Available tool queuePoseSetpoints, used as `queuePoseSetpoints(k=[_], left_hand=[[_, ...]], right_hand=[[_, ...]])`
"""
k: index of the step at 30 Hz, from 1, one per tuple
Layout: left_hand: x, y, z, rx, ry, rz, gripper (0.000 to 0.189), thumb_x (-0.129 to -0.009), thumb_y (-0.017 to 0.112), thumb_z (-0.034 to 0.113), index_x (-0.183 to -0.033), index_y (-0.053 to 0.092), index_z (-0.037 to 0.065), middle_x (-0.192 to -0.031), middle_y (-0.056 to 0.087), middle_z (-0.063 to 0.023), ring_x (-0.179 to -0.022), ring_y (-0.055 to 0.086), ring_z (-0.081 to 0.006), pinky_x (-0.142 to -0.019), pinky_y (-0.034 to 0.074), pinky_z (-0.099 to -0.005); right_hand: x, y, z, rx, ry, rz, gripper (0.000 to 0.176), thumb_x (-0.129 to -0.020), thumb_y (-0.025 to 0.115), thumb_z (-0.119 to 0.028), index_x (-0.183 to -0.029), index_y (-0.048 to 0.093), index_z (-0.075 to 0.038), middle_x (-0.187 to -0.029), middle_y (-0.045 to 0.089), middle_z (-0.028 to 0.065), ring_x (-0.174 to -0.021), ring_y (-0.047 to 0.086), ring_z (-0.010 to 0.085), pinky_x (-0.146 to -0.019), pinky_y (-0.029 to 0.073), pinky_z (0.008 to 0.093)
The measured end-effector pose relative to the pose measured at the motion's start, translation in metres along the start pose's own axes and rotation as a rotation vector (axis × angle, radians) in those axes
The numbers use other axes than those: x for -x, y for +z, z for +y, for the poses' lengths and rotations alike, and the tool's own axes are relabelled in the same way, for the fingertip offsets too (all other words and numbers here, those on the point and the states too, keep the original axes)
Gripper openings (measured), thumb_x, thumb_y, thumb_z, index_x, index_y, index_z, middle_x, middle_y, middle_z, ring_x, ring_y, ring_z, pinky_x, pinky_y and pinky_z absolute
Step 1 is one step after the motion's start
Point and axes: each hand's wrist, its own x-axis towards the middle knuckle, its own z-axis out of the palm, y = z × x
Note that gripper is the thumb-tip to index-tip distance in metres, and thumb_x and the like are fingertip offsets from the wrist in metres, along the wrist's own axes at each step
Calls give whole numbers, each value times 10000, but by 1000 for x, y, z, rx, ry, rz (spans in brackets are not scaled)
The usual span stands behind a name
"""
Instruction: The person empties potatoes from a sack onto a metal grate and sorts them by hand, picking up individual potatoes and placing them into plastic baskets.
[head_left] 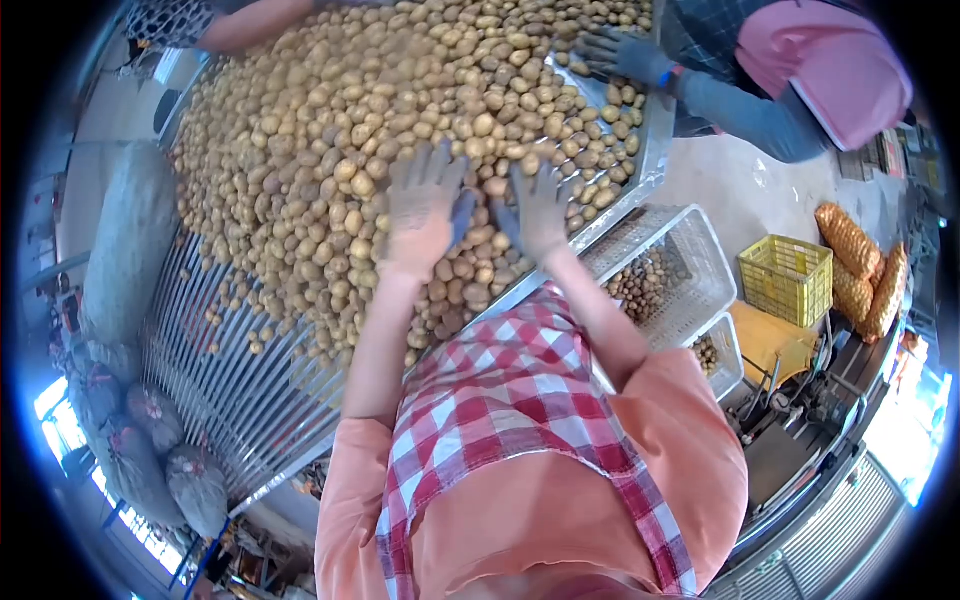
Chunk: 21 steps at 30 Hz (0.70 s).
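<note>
While L hand [425, 205] & R hand [540, 212] lie spread on potatoes [340, 150], lg. white crate [708, 265] holds sm. potatoes [638, 287].

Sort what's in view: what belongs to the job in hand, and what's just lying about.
In the job:
- potatoes under both hands
- slatted metal table bearing them
- white crates beside the table, with potatoes inside, so probably in use

Apparently just lying about:
- yellow crate
- filled net sacks
- grey sacks at lower left, contents hidden
</note>
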Motion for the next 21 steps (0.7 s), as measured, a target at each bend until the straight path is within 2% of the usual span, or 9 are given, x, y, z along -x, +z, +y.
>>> queuePoseSetpoints(k=[6,8,11,12,15,17,18,20,21], left_hand=[[99,-53,-6,-7,-151,-105,544,-778,690,258,-1273,548,80,-1348,485,-187,-1266,430,-386,-1060,320,-491],[129,-45,-2,-14,-107,-175,561,-775,692,278,-1284,542,97,-1358,471,-186,-1278,420,-382,-1065,314,-498],[156,-36,4,-80,-30,-342,589,-782,674,324,-1328,516,169,-1402,410,-191,-1326,362,-376,-1086,284,-506],[155,-36,9,-78,-24,-360,589,-789,667,325,-1337,509,183,-1410,399,-190,-1337,347,-373,-1092,274,-507],[145,-22,10,-54,-48,-349,589,-781,638,247,-1351,497,202,-1441,371,-174,-1355,326,-354,-1104,254,-509],[137,-9,0,-167,14,-318,631,-754,614,196,-1370,480,215,-1473,346,-146,-1365,317,-330,-1115,247,-501],[128,-5,-9,-248,97,-327,616,-783,625,277,-1377,472,224,-1487,334,-136,-1369,317,-314,-1116,241,-514],[101,-8,-9,-158,75,-325,617,-797,629,395,-1371,474,230,-1475,352,-133,-1361,333,-297,-1110,238,-536],[91,-5,-10,-156,74,-323,617,-797,629,395,-1371,474,230,-1475,352,-133,-1361,333,-297,-1110,238,-536]], right_hand=[[-106,9,63,92,69,-19,749,-889,365,-666,-1460,327,-183,-1422,370,274,-1355,300,422,-1058,188,642],[-142,14,76,75,121,41,834,-859,352,-722,-1472,295,-160,-1387,427,241,-1326,357,395,-1070,211,605],[-175,-8,88,-124,215,-199,864,-865,423,-666,-1476,252,-78,-1368,452,234,-1296,402,375,-1056,315,499],[-178,1,85,-53,228,-91,798,-867,478,-611,-1395,364,-24,-1301,507,230,-1207,475,386,-974,412,453],[-138,-20,46,-46,-153,334,572,-819,594,-410,-1198,488,4,-1053,550,178,-993,507,338,-852,409,478],[-78,-61,1,-264,-394,186,552,-812,598,-385,-1169,494,23,-1001,537,192,-984,496,355,-847,396,471],[-49,-48,-5,-319,-517,279,583,-808,598,-413,-1191,495,14,-1050,533,213,-997,493,358,-845,392,478],[-13,-45,1,-154,-550,306,624,-808,602,-441,-1222,486,12,-1139,515,231,-1034,481,375,-885,377,496],[-7,-54,15,-114,-360,95,596,-815,609,-416,-1221,492,5,-1163,521,217,-1055,485,381,-914,369,502]])
